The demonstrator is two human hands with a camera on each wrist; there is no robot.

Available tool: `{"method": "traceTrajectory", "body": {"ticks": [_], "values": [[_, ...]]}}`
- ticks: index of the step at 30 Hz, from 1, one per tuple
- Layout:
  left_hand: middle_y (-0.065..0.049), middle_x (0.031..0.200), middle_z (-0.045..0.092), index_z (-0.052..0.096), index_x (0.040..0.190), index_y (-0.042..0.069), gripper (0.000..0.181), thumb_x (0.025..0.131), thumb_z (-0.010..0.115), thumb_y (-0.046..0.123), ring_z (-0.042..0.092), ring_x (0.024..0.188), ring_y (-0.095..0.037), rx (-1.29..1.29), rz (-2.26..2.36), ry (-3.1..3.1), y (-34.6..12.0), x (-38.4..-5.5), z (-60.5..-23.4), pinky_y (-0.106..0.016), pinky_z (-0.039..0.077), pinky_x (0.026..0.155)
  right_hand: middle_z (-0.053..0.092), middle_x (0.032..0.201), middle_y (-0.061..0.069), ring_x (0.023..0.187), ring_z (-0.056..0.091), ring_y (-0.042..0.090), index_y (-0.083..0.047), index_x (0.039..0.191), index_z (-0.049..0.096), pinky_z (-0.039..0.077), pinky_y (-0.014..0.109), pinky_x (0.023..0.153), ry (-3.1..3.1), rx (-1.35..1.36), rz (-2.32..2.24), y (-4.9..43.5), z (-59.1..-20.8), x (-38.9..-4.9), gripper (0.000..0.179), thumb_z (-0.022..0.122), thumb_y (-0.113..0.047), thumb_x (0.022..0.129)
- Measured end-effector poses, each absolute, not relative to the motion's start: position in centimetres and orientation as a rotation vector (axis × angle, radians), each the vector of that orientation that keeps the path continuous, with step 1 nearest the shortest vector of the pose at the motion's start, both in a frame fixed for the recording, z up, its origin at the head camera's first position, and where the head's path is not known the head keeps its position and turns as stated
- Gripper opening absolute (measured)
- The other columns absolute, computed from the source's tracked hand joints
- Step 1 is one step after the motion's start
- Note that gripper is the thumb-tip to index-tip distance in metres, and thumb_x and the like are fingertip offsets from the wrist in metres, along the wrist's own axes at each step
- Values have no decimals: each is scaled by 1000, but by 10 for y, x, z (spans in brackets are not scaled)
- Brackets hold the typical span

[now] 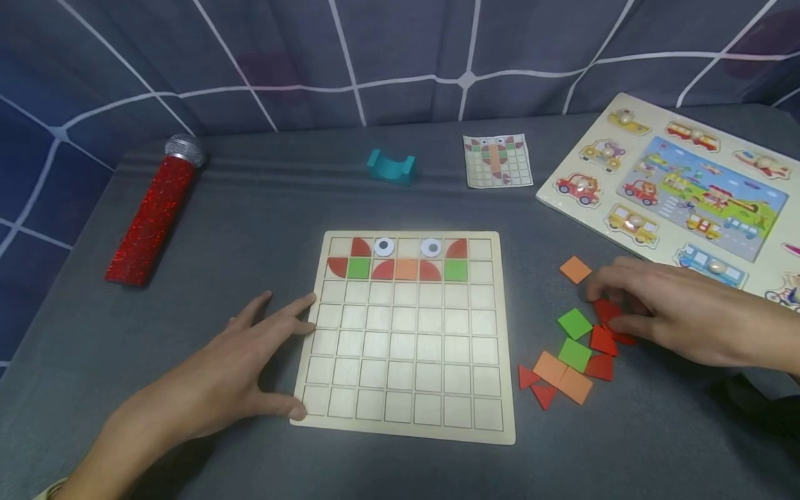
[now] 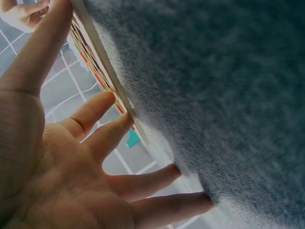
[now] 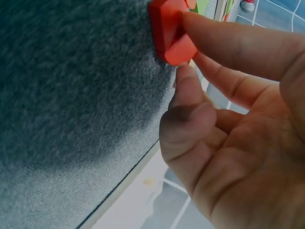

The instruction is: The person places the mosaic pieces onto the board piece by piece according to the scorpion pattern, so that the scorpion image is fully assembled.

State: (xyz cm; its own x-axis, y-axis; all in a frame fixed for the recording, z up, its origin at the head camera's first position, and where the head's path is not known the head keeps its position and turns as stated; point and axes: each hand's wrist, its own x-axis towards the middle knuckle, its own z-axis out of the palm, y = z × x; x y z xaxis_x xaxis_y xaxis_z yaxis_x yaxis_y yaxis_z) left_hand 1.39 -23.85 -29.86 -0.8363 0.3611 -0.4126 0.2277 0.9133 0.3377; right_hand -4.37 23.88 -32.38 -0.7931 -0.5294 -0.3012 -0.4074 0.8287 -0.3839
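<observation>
A pale wooden grid board lies before me. Red quarter-circles, green squares, an orange square and two eye discs fill cells in its top two rows. Along the board's left edge, my left hand is spread, thumb at the near corner and fingertips at the side. To the right, my right hand reaches into the loose pieces. Its thumb and curled fingers pinch at a red piece, partly hidden by the hand in the head view.
Loose green squares, orange squares and red triangles lie right of the board. A pattern card, a teal arch block and a red microphone sit farther back. A vehicle puzzle occupies the far right.
</observation>
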Motion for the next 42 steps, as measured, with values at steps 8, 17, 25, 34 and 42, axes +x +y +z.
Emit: {"method": "traceTrajectory", "body": {"ticks": [8, 17, 25, 34, 42], "values": [[5, 160, 27, 53, 138, 29, 97, 53, 91, 57, 10, 143, -51, 391, 384, 2570, -237, 13, -297, -81, 25, 93, 49, 80, -11, 67, 45, 5, -20, 97, 59, 39, 24, 55, 2625, -712, -433, 237, -321, -42, 36, 82, -1, 77], [7, 160, 27, 52, 137, 30, 94, 55, 91, 55, 10, 144, -49, 423, 406, 2589, -239, 14, -298, -81, 25, 93, 60, 97, -22, 80, 53, -1, -33, 104, 70, 51, 25, 66, 2672, -903, -489, 233, -312, -44, 37, 82, -8, 79], [9, 159, 28, 51, 137, 30, 94, 56, 92, 52, 9, 144, -48, 404, 425, 2578, -242, 18, -298, -81, 22, 95, 59, 90, -16, 72, 51, 2, -26, 106, 73, 44, 23, 60, 2695, -887, -732, 198, -307, -42, 28, 77, -8, 85], [9, 160, 26, 52, 135, 31, 93, 55, 90, 56, 11, 144, -49, 423, 398, 2593, -242, 18, -298, -81, 26, 93, 67, 97, -11, 73, 53, 7, -20, 109, 74, 45, 26, 62, 2718, -897, -877, 159, -297, -50, 24, 75, -8, 87], [8, 160, 27, 53, 134, 30, 92, 54, 92, 53, 11, 144, -49, 427, 395, 2597, -240, 16, -298, -81, 26, 92, 66, 86, -4, 68, 51, 13, -11, 109, 74, 42, 28, 59, 2673, -803, -913, 136, -300, -67, 20, 72, -8, 89]]}}
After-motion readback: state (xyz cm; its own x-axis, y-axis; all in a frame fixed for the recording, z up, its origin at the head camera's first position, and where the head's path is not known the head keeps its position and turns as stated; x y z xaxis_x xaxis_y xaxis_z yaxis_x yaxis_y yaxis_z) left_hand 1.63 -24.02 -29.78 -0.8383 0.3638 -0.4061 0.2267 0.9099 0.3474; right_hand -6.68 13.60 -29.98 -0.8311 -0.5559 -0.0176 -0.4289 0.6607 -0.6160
